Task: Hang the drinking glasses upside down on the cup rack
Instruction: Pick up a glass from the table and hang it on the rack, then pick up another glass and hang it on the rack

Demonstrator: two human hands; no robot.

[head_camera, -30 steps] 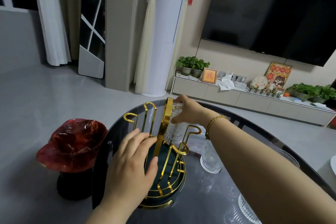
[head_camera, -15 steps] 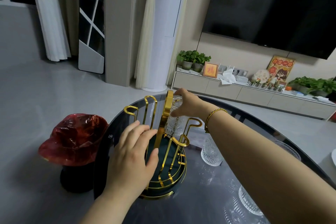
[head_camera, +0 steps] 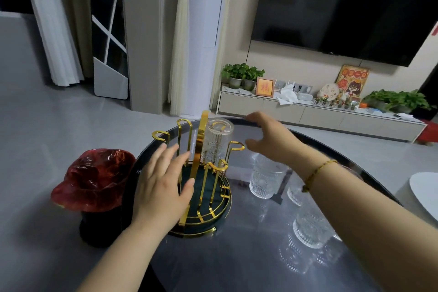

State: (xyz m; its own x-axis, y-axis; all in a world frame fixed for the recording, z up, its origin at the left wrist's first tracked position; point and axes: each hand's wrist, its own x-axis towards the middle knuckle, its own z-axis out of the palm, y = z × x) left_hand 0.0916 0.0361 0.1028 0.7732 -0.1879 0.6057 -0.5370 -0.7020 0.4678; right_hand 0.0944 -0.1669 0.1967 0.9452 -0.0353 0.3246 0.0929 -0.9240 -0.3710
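A gold wire cup rack [head_camera: 202, 173] with a round dark green base stands on the dark glass table [head_camera: 248, 256]. One clear ribbed glass [head_camera: 217, 142] hangs upside down on a far peg of the rack. My right hand [head_camera: 267, 140] hovers open just right of that glass, not touching it. My left hand [head_camera: 163, 182] rests flat with spread fingers against the rack's near left side. Three more ribbed glasses stand upright on the table to the right: one [head_camera: 266, 179] close to the rack, one [head_camera: 312, 225] nearer me, and one [head_camera: 295, 193] partly behind my right forearm.
A red shiny bowl-shaped ornament [head_camera: 94, 180] on a dark stand sits just left of the table edge. A white round object [head_camera: 424, 189] lies at the far right. A TV cabinet with plants runs along the back wall.
My right hand let go of the upside-down glass and drew back to the right, leaving it hanging on the rack. My left hand stayed at the rack.
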